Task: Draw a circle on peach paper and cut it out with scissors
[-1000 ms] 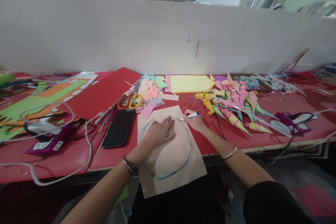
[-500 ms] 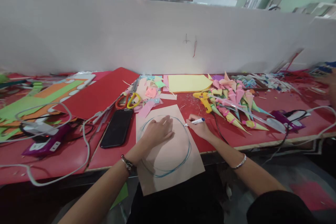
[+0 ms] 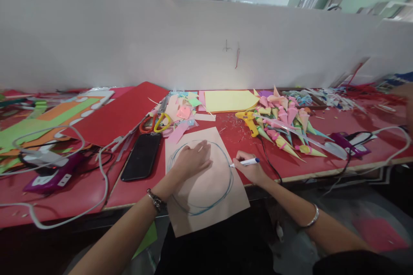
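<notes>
A pale pinkish-beige sheet of paper lies at the table's front edge and overhangs it. Several overlapping blue-green loops form a large oval drawn on it. My left hand rests flat on the sheet inside the oval, fingers stretched out, holding nothing. In my right hand is a white marker with a blue end, gripped between the fingers. Its tip is at the right side of the oval, on or just above the paper; contact cannot be made out.
A black phone and scissors lie left of the sheet. On the right are a yellow glue gun and several paper cones. Purple power strips with cables sit on both sides. A white partition stands behind.
The marker tip and my right hand have moved down along the right side of the oval. My left hand stays flat on the paper. The whole view has shifted slightly.
</notes>
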`<state>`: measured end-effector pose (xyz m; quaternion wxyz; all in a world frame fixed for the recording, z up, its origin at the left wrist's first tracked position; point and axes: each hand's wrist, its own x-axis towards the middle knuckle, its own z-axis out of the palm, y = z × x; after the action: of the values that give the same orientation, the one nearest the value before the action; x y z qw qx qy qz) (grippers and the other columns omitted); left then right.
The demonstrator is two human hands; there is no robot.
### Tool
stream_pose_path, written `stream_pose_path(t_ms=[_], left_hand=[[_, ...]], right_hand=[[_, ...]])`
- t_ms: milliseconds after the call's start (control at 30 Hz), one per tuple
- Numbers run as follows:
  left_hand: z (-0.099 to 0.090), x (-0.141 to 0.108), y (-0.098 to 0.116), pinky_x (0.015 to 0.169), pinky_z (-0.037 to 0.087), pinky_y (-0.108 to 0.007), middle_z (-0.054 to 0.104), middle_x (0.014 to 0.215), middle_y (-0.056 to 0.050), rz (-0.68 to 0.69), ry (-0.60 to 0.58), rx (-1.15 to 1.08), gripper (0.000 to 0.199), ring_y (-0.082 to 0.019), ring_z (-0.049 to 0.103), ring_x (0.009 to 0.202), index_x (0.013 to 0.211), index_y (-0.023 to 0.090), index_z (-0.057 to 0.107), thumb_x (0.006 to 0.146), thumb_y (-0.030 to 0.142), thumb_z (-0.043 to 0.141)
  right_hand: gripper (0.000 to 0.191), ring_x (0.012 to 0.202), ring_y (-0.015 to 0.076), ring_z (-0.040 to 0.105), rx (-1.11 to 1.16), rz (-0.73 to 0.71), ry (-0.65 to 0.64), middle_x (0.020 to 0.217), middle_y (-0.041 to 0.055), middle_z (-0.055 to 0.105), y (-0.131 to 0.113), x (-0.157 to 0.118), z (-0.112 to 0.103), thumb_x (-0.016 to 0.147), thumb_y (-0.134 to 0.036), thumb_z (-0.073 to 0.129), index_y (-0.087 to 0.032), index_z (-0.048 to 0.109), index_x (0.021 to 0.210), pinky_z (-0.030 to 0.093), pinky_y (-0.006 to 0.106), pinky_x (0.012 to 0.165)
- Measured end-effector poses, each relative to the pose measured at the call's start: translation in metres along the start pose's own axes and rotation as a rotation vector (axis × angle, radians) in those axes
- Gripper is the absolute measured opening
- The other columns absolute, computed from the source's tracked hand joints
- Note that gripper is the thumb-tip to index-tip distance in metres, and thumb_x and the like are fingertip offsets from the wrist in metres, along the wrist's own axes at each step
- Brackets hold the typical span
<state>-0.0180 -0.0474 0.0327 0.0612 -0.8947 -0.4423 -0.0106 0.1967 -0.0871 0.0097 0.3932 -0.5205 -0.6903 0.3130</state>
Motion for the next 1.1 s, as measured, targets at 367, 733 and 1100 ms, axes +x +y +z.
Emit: stream_pose_path(t_ms=[367, 733, 1100], left_hand=[[0.0, 0.0, -0.001, 0.079, 0.038, -0.036, 0.037, 0.135, -0.007, -0.012, -0.02, -0.016, 0.052, -0.021, 0.05, 0.105, 0.126, 0.02, 0.035, 0.081, 0.046, 0.03], [0.002, 0.0, -0.003, 0.08, 0.037, -0.035, 0.036, 0.135, -0.006, -0.018, -0.021, -0.037, 0.051, -0.021, 0.05, 0.105, 0.126, 0.022, 0.035, 0.081, 0.046, 0.031], [-0.002, 0.0, 0.001, 0.081, 0.037, -0.034, 0.035, 0.135, -0.008, -0.024, -0.039, -0.039, 0.05, -0.021, 0.047, 0.109, 0.126, 0.022, 0.035, 0.081, 0.044, 0.032]], right_hand=[[0.025, 0.047, 0.0085, 0.034, 0.069, 0.054, -0.075, 0.047, -0.0052, 0.037, -0.006, -0.022, -0.006, 0.074, -0.027, 0.047, -0.019, 0.036, 0.053, 0.026, 0.021, 0.045], [0.025, 0.045, 0.0079, 0.034, 0.174, 0.082, -0.154, 0.047, -0.0049, 0.039, -0.002, -0.015, -0.006, 0.074, -0.026, 0.047, -0.018, 0.038, 0.052, 0.025, 0.02, 0.043], [0.024, 0.045, 0.0084, 0.034, 0.11, 0.022, -0.102, 0.048, -0.0055, 0.037, 0.006, 0.019, -0.004, 0.074, -0.027, 0.043, -0.019, 0.036, 0.053, 0.025, 0.021, 0.043]])
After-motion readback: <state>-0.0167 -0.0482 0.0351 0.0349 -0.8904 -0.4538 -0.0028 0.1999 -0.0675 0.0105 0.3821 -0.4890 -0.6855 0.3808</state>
